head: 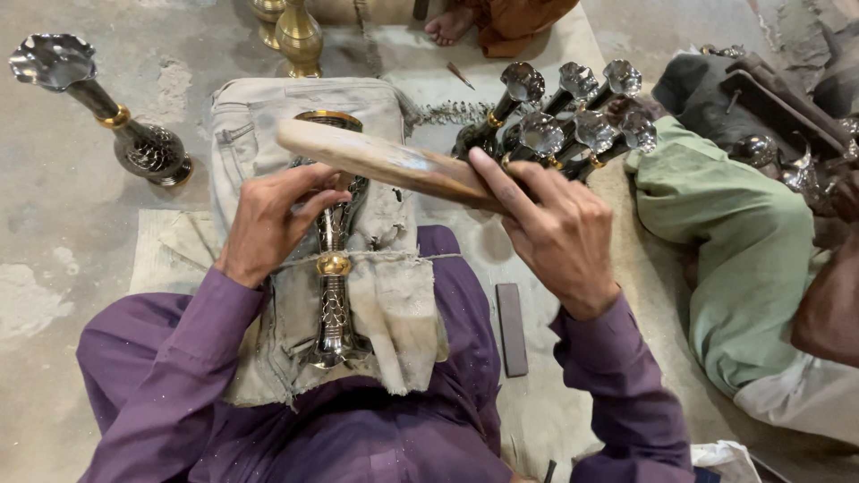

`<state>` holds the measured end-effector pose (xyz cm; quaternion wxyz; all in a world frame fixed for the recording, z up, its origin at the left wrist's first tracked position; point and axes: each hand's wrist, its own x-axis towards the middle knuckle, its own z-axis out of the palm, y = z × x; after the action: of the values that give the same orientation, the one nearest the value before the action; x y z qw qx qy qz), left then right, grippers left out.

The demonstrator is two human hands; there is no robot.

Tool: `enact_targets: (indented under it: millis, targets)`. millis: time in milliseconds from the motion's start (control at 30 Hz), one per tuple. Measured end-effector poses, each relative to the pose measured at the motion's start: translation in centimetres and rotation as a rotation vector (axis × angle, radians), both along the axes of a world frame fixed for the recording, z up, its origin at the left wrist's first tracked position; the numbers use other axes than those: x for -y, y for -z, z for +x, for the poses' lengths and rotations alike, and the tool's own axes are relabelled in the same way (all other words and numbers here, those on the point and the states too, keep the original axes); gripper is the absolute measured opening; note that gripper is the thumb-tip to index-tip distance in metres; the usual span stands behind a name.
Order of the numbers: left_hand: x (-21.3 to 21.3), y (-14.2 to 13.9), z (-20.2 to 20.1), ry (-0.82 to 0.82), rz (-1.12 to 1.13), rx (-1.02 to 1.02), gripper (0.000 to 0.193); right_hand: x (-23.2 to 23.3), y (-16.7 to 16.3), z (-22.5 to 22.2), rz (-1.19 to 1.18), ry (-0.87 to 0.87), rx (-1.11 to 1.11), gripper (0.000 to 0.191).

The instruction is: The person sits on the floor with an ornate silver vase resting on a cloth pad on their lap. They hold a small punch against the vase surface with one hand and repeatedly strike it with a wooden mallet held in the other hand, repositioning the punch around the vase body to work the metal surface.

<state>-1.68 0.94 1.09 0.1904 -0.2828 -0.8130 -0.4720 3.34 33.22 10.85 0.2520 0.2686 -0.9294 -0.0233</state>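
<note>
The person sits on the floor in purple clothes, w/ a worn grey cloth (394, 304) spread over the lap and legs. On this cloth lies a metal vase (333, 286), silver w/ a gold ring at the middle; its base is toward the body and its gold-rimmed mouth points away. A thin string goes across the cloth at the gold ring.

On the right side another person in a green garment (734, 241) sits close by; only the leg and part of an arm are visible.

Beyond the cloth, to the right, is a group of finished silver vases (564, 116) lying together, mouths up toward the camera. One more silver vase (98, 112) lies alone on the concrete at far left, and two brass vases (291, 31) stand at the top.

The right hand (555, 233) is closed around one end of a long wooden tool (385, 161), pale and flat, held across above the vase's upper part. The left hand (273, 219) rests on the vase's neck, fingers curled on it and near the tool; how firm the grip is I cannot tell.

A small dark flat bar (512, 326) lies on the mat just beside the right leg.
</note>
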Motion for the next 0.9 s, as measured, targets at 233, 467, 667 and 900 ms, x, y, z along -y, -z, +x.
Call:
enact_targets:
  millis: [233, 467, 667, 900]
  targets:
    - [-0.7, 0.6, 1.1, -0.078, 0.071, 0.069, 0.037, 1.3, 0.0, -1.3, -0.053, -0.047, -0.003, 0.074]
    - [-1.5, 1.5, 1.5, -0.141, 0.146, 0.070, 0.041, 1.8, 0.0, -1.9, 0.021, -0.021, -0.073, 0.070]
    - [-2.2, 2.1, 2.2, -0.217, 0.217, 0.070, 0.037, 2.2, -2.0, -1.2, 0.045, -0.052, -0.047, 0.066]
    - [-3.0, 3.5, 2.7, -0.271, 0.319, 0.057, 0.034, 2.6, -2.8, -1.4, 0.013, -0.101, -0.004, 0.059]
